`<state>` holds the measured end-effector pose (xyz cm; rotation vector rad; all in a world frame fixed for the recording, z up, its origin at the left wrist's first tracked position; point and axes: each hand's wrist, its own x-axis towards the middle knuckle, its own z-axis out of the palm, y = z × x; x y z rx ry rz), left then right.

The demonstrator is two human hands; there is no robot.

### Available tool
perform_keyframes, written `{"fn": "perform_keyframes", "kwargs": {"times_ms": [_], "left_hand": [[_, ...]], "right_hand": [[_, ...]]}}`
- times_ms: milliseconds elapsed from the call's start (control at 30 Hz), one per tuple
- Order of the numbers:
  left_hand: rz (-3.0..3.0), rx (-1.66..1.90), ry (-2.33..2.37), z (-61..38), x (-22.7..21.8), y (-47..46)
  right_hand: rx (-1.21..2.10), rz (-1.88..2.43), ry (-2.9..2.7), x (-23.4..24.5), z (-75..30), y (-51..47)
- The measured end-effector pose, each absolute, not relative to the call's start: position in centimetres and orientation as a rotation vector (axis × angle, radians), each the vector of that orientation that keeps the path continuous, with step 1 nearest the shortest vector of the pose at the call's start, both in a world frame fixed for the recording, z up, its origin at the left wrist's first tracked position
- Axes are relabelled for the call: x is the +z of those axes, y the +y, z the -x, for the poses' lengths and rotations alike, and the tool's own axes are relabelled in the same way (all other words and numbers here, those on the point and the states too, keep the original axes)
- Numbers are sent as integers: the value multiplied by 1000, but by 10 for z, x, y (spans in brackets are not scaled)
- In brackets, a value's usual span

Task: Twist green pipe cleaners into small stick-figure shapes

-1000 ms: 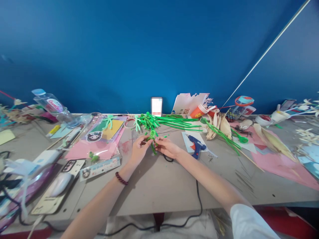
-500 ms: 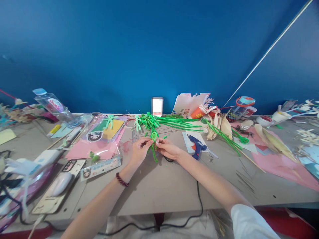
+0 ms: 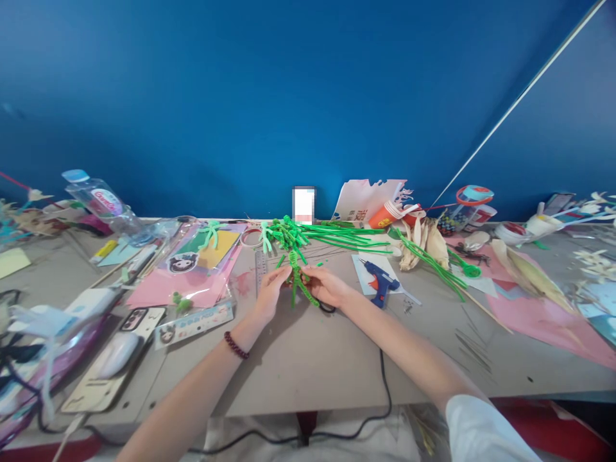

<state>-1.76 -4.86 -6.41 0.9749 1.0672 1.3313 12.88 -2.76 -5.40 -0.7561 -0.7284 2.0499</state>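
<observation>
Between my two hands is a piece of green pipe cleaner [image 3: 295, 269], with a coiled top and strands hanging down below. My left hand [image 3: 273, 290] pinches it from the left side, thumb and fingers closed. From the right, my right hand [image 3: 325, 285] grips it with bent fingers near the middle, and one strand slants down beneath that hand. Just behind lies a heap of green pipe cleaners [image 3: 286, 234], its long stems stretching right. To the right of my right hand rests a blue glue gun [image 3: 382, 282] on white paper.
Pink paper [image 3: 183, 280] in a plastic bag lies left, near a phone [image 3: 113, 366] and a clear bottle [image 3: 101, 202]. Stacked red cups [image 3: 385, 215], dried husks [image 3: 423, 247] and more green stems [image 3: 433, 263] lie right. A black cable [image 3: 384, 378] hangs over the front edge.
The lower strand of the pipe cleaner piece has swung to the right, and a straight stem now shows below. My hands have shifted slightly around it; the surroundings look the same.
</observation>
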Motion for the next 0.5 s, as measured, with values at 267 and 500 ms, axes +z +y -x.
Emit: {"fn": "perform_keyframes", "kwargs": {"times_ms": [267,500], "left_hand": [[-994,1184,915,22,-56,-48],[-1288,1096,964,24,-55,-45]], "right_hand": [[1899,833,-784,-55,-131,-24],[1858,884,-867,-53,-132,-25]]}}
